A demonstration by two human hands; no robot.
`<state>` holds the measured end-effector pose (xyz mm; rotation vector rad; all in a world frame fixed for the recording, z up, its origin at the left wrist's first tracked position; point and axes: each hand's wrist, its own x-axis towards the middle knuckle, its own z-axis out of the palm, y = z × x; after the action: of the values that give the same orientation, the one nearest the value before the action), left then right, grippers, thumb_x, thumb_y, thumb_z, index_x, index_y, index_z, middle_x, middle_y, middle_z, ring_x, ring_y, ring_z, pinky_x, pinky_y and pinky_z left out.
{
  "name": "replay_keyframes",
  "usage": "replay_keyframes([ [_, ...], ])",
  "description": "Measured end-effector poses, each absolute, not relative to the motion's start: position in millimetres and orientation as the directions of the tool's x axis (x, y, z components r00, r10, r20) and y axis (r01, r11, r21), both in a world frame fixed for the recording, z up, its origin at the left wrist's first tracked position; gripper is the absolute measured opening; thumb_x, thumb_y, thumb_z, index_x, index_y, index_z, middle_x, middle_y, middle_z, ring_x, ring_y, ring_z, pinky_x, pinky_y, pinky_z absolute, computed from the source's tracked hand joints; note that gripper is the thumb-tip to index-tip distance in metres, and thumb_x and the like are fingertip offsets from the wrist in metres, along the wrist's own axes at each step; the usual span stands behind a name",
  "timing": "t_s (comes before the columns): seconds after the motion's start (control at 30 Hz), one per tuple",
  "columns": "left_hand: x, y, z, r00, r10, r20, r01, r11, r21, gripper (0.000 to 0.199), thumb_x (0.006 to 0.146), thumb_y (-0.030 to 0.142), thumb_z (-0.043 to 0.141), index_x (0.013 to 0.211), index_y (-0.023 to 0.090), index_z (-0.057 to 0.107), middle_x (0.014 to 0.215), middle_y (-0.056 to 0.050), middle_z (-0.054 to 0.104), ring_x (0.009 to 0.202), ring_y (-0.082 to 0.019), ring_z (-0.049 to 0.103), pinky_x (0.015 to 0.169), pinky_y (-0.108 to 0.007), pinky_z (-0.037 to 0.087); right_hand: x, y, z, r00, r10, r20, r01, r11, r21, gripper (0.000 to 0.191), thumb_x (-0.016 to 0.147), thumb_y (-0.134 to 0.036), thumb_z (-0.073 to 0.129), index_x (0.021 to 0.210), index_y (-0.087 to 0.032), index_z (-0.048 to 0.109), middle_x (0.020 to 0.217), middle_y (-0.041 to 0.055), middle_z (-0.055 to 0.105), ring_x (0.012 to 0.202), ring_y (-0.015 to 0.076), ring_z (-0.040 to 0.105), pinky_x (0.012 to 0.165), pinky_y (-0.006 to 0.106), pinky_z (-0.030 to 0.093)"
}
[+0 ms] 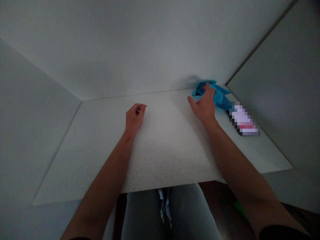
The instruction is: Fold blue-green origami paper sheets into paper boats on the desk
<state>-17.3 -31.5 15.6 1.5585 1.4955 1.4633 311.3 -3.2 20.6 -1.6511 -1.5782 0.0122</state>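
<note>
On the left half of the white tabletop, my left hand [135,117] rests with its fingers curled in and the thumb against the index finger; no object shows in it. My right hand [205,104] is at the back right with thumb and fingers apart. Just behind and partly beneath its fingers sits a blue folded-paper object [221,97] with pointed flaps, against the back wall. Whether the fingertips touch the paper, I cannot tell. A phone [242,120] with a lit, blurred-out screen lies right of my right hand, its far end against the blue paper.
The pale speckled tabletop [160,156] is bounded by a white back wall [140,46] and side panels at left and right [290,83]. My legs in grey trousers [142,216] are under the front edge. Something green [240,209] is on the dark floor at lower right.
</note>
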Motion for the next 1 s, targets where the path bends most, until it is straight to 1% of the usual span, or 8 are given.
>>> replay_keyframes([
  [0.13, -18, -31, 14, -0.198, 0.921, 0.336, 0.372, -0.247, 0.895, 0.018, 0.095, 0.038, 0.07, 0.092, 0.023, 0.08, 0.073, -0.001, 0.066, 0.061, -0.013, 0.051, 0.056, -0.025, 0.038, 299, -9, 22, 0.119, 0.872, 0.474, 0.822, 0.182, -0.54, 0.075, 0.094, -0.056, 0.069, 0.156, -0.019, 0.049, 0.144, 0.0232, 0.058, 0.132, 0.0402, 0.059, 0.097, 0.053, 0.059],
  [0.37, -17, -32, 16, -0.191, 0.918, 0.347, 0.382, -0.256, 0.888, 0.02, 0.095, 0.039, 0.069, 0.093, 0.023, 0.08, 0.073, -0.001, 0.066, 0.06, -0.013, 0.051, 0.056, -0.025, 0.037, 283, -17, 24, -0.06, 0.904, 0.422, 0.798, 0.298, -0.524, 0.029, 0.098, -0.039, 0.066, 0.122, -0.024, 0.072, 0.109, 0.0106, 0.076, 0.088, 0.0268, 0.068, 0.087, 0.043, 0.054],
  [0.47, -17, -32, 16, -0.197, 0.923, 0.331, 0.381, -0.239, 0.893, 0.02, 0.095, 0.039, 0.069, 0.094, 0.022, 0.08, 0.074, -0.001, 0.067, 0.061, -0.013, 0.051, 0.057, -0.025, 0.038, 283, -17, 25, -0.079, 0.912, 0.401, 0.783, 0.306, -0.541, 0.022, 0.102, -0.035, 0.061, 0.115, -0.025, 0.075, 0.099, 0.0077, 0.077, 0.073, 0.0219, 0.063, 0.079, 0.038, 0.05],
  [0.63, -15, -33, 18, -0.192, 0.937, 0.291, 0.397, -0.197, 0.896, 0.025, 0.096, 0.042, 0.066, 0.097, 0.021, 0.079, 0.076, -0.001, 0.067, 0.065, -0.014, 0.054, 0.06, -0.026, 0.04, 286, -18, 26, -0.067, 0.911, 0.408, 0.787, 0.299, -0.539, 0.022, 0.1, -0.035, 0.062, 0.113, -0.024, 0.076, 0.095, 0.0067, 0.077, 0.068, 0.0198, 0.06, 0.074, 0.036, 0.046],
  [0.73, -15, -34, 19, -0.176, 0.945, 0.276, 0.414, -0.183, 0.892, 0.025, 0.097, 0.04, 0.063, 0.099, 0.02, 0.079, 0.079, -0.002, 0.068, 0.069, -0.014, 0.056, 0.064, -0.026, 0.044, 289, -19, 28, -0.064, 0.91, 0.41, 0.809, 0.288, -0.513, 0.025, 0.1, -0.033, 0.06, 0.115, -0.022, 0.076, 0.098, 0.0082, 0.076, 0.073, 0.0204, 0.061, 0.078, 0.036, 0.047],
  [0.8, -15, -34, 20, -0.174, 0.947, 0.27, 0.413, -0.179, 0.893, 0.026, 0.097, 0.041, 0.063, 0.1, 0.02, 0.079, 0.081, -0.002, 0.069, 0.069, -0.014, 0.056, 0.065, -0.026, 0.044, 294, -19, 31, -0.038, 0.901, 0.431, 0.852, 0.255, -0.457, 0.027, 0.102, -0.029, 0.055, 0.115, -0.021, 0.077, 0.103, 0.0103, 0.077, 0.086, 0.0241, 0.065, 0.087, 0.039, 0.046],
  [0.9, -16, -34, 20, -0.184, 0.947, 0.264, 0.399, -0.174, 0.9, 0.028, 0.097, 0.043, 0.063, 0.101, 0.021, 0.079, 0.081, -0.002, 0.069, 0.068, -0.014, 0.055, 0.064, -0.027, 0.043, 311, -16, 36, 0.169, 0.845, 0.507, 0.929, 0.035, -0.368, 0.032, 0.104, -0.026, 0.049, 0.121, -0.022, 0.076, 0.121, 0.0139, 0.074, 0.117, 0.0336, 0.06, 0.101, 0.05, 0.04],
  [1.0, -16, -34, 21, -0.205, 0.945, 0.256, 0.385, -0.163, 0.909, 0.028, 0.096, 0.043, 0.063, 0.1, 0.021, 0.079, 0.079, -0.002, 0.067, 0.068, -0.015, 0.055, 0.064, -0.027, 0.044, 337, -14, 36, 0.379, 0.783, 0.493, 0.909, -0.215, -0.357, 0.036, 0.099, -0.028, 0.056, 0.131, -0.021, 0.071, 0.136, 0.0174, 0.068, 0.129, 0.0399, 0.051, 0.106, 0.057, 0.035],
])
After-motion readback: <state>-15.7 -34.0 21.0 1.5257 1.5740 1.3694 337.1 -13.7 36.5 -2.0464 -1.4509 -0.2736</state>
